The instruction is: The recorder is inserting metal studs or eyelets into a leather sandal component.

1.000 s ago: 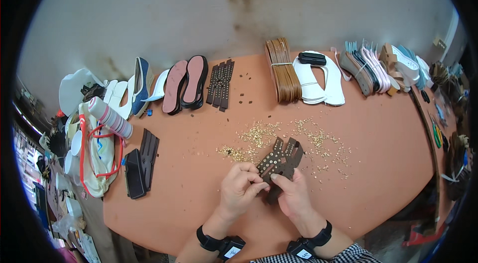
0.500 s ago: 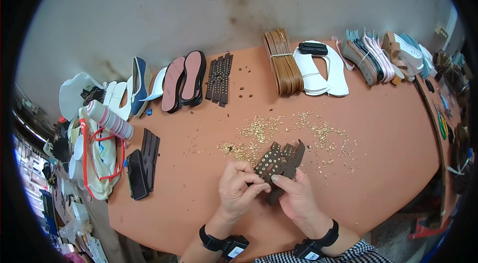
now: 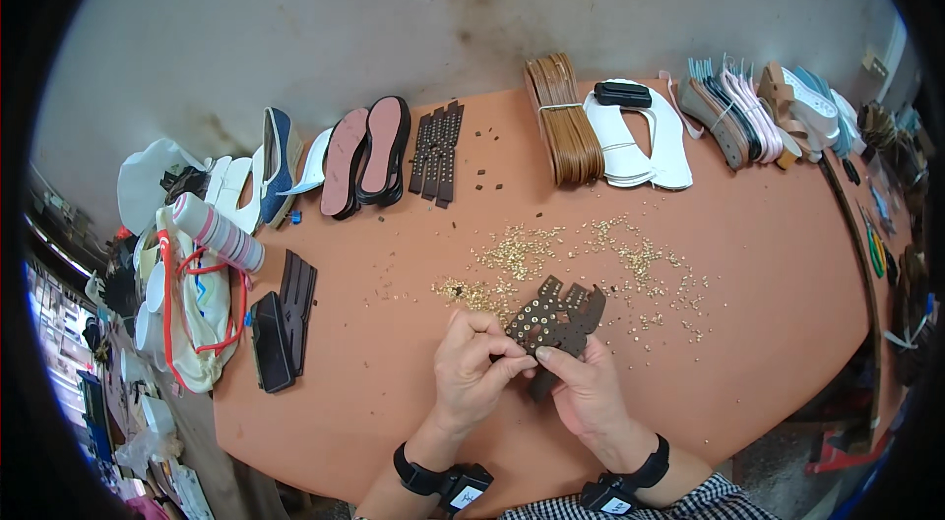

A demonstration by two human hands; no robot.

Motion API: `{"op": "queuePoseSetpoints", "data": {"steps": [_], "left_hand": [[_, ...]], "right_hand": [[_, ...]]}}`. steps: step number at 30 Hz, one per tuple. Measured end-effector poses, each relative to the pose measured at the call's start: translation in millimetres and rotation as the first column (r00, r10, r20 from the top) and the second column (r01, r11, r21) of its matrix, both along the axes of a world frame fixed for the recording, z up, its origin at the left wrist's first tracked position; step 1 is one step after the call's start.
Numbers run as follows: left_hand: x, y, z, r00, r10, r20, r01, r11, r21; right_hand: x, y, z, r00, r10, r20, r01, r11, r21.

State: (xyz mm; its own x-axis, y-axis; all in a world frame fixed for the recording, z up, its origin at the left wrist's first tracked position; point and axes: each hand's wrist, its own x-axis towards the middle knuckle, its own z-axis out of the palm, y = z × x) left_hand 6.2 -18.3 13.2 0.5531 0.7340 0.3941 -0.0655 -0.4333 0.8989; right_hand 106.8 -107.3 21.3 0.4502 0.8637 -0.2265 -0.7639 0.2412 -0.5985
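Note:
Over the near middle of the table I hold a dark brown shoe upper (image 3: 540, 320) with cut-out straps and rows of gold-coloured eyelets. My right hand (image 3: 594, 389) grips its right side, thumb on top and fingers underneath. At its lower left edge the thumb and fingers of my left hand (image 3: 471, 369) are pinched together, close to the right thumb tip. Whether a tiny piece sits in that pinch is hidden. Just beyond the upper, many loose gold eyelets (image 3: 519, 252) lie scattered, some in a denser heap near my left fingers.
More perforated brown pieces (image 3: 434, 156) lie at the back, beside pink-topped soles (image 3: 384, 146). Bundled brown strips (image 3: 563, 122), white insole shapes (image 3: 645, 146) and wedge soles (image 3: 724, 117) line the wall side. At left are a phone (image 3: 273, 343), dark strips (image 3: 297, 299) and a striped cup (image 3: 219, 233).
The shoe upper has tilted slightly in my hands, its far right strap end turning a little. Both hands keep nearly the same place and grip. The whole view has shifted very slightly.

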Motion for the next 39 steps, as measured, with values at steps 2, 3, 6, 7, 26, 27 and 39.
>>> {"op": "queuePoseSetpoints", "data": {"steps": [2, 3, 6, 7, 26, 27, 39], "left_hand": [[0.6, 2.2, 0.1, 1.000, -0.010, -0.001, 0.010, 0.998, 0.055], [0.5, 2.9, 0.2, 1.000, -0.015, -0.002, 0.015, 0.996, 0.083], [-0.3, 3.6, 1.2, 0.996, 0.008, -0.086, 0.001, 0.995, 0.096], [-0.1, 3.2, 2.9, 0.996, 0.002, -0.090, 0.002, 0.999, 0.046], [2.1, 5.1, 0.4, 0.967, -0.142, 0.209, 0.242, 0.761, -0.602], [2.0, 4.7, 1.7, 0.970, -0.135, 0.200, 0.232, 0.756, -0.612], [-2.7, 12.6, -4.5, 0.962, -0.157, 0.222, 0.270, 0.636, -0.723]], "right_hand": [[-0.7, 0.0, -0.1, 1.000, -0.008, 0.017, 0.008, 1.000, -0.001], [-1.2, -0.1, -1.1, 0.999, -0.012, 0.029, 0.012, 1.000, -0.003], [-1.3, 0.1, -5.7, 0.995, -0.030, 0.097, 0.031, 1.000, -0.006], [-1.3, 0.2, -7.7, 0.991, -0.037, 0.125, 0.038, 0.999, -0.007], [0.4, -1.3, -15.7, 0.887, -0.031, 0.461, 0.063, 0.997, -0.053], [0.4, -2.0, -15.3, 0.885, -0.022, 0.466, 0.058, 0.996, -0.063], [1.0, -3.8, -7.0, 0.885, 0.028, 0.464, 0.015, 0.996, -0.089]]}}
